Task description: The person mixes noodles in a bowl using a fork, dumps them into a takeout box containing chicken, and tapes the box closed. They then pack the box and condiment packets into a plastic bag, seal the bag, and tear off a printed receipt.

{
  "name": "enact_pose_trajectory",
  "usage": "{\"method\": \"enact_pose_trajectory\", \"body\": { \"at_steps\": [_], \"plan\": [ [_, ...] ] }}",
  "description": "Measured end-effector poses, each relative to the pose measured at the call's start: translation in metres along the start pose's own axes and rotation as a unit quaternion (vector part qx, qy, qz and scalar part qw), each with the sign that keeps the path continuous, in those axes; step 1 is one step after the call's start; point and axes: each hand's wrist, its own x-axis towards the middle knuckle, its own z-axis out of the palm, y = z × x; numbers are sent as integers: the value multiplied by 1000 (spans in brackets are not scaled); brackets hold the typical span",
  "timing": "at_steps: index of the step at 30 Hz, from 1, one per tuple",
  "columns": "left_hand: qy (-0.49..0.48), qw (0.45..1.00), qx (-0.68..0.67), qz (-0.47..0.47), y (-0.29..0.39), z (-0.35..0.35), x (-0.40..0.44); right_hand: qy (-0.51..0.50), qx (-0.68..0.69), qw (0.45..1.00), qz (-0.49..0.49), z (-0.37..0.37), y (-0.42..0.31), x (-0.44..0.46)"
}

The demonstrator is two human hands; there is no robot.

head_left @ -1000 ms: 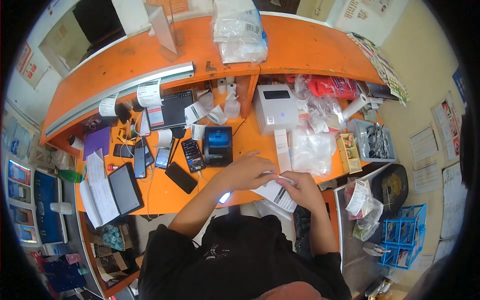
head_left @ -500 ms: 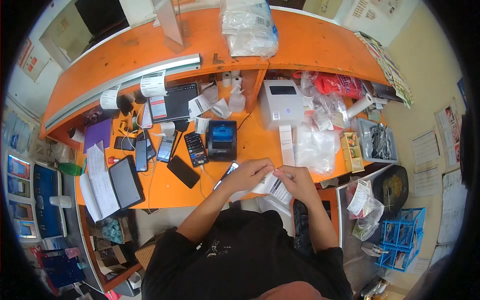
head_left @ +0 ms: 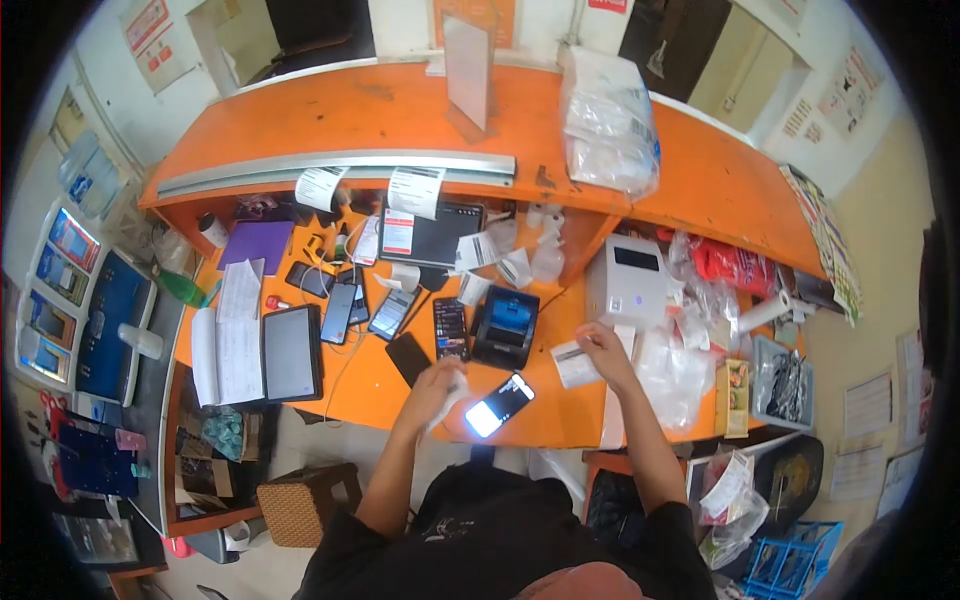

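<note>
My left hand [head_left: 430,397] is closed around a crumpled white piece of paper [head_left: 455,392] near the desk's front edge. Between the fingers of my right hand [head_left: 603,352] is a printed label [head_left: 575,366], angled down to the left over the orange desk. A phone with a brightly lit screen [head_left: 500,406] lies between my hands. Just beyond it stands a small black printer with a blue top [head_left: 507,327]. Beside my right hand, a white label printer [head_left: 628,282] has a long white paper strip [head_left: 613,405] running toward the front edge.
Several phones, including a dark one [head_left: 409,358], lie left of the black printer. A tablet [head_left: 292,352] and an open notebook [head_left: 230,355] sit farther left. To the right are clear plastic bags [head_left: 672,375], a yellow box [head_left: 733,398] and a grey bin [head_left: 782,385]. A raised shelf [head_left: 330,115] overhangs the back.
My hands have moved apart from over the label. The label is now in my right hand and white paper in my left. The view has swung, uncovering the lit phone.
</note>
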Motion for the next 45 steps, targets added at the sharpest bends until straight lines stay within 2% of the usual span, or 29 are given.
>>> {"method": "enact_pose_trajectory", "body": {
  "at_steps": [3, 6, 9, 10, 12, 13, 15, 16, 18, 19, 20, 22, 24, 25, 28, 30, 34, 39, 42, 43, 45],
  "plan": [
    [29, 999, -10, -19, -35, -5, -16, -48, -2, 995, 91, 31, 15, 69],
    [-7, 997, -73, 14, -20, 8, -39, -42, 28, 994, 96, 62, 22, 142],
    [-1, 1000, 15, 7, -25, 9, -47, 176, -40, 982, -50, 94, 88, 211],
    [2, 1000, -5, 11, -24, 10, -49, 130, -3, 991, -15, 102, 72, 198],
    [9, 999, -44, 20, -14, 14, -42, 37, 72, 995, 56, 111, -15, 149],
    [10, 998, -49, 32, -11, 17, -37, -86, 112, 983, 116, 111, -44, 121],
    [-10, 998, -54, 32, 10, 32, -26, -293, 251, 909, 162, 103, -81, 55],
    [-24, 998, -57, 27, 24, 40, -20, -365, 222, 895, 124, 97, -80, 30],
    [-92, 996, 9, 4, 48, 55, -7, -332, 164, 922, 111, 74, -78, -17],
    [-140, 988, 15, 63, 45, 65, 3, -279, 165, 938, 124, 56, -78, -36],
    [-194, 978, -16, 75, 28, 77, 15, -221, 162, 952, 136, 33, -78, -50],
    [-290, 954, 75, -27, 44, 98, 28, -84, 160, 970, 161, -6, -88, -88],
    [-322, 937, 130, 43, 45, 128, 41, 72, 151, 971, 172, -42, -105, -130],
    [-338, 934, 117, -4, 58, 148, 44, 130, 155, 962, 183, -57, -115, -153],
    [-354, 926, -115, -54, 65, 223, 41, 273, 170, 928, 188, -76, -131, -222],
    [-382, 915, -127, -35, 84, 278, 26, 340, 168, 911, 162, -79, -137, -266],
    [-477, 870, -125, -14, 130, 381, -47, 378, 264, 883, 82, -78, -153, -352],
    [-599, 795, 31, 92, 139, 495, -159, 469, 278, 838, 24, -92, -170, -473],
    [-664, 745, -30, 53, 125, 554, -255, 533, 272, 802, -9, -102, -169, -555],
    [-702, 705, -104, -11, 112, 569, -285, 560, 267, 784, -24, -106, -169, -581],
    [-712, 648, -177, -205, 76, 593, -351, 613, 259, 745, -46, -109, -168, -634]
  ]
}}
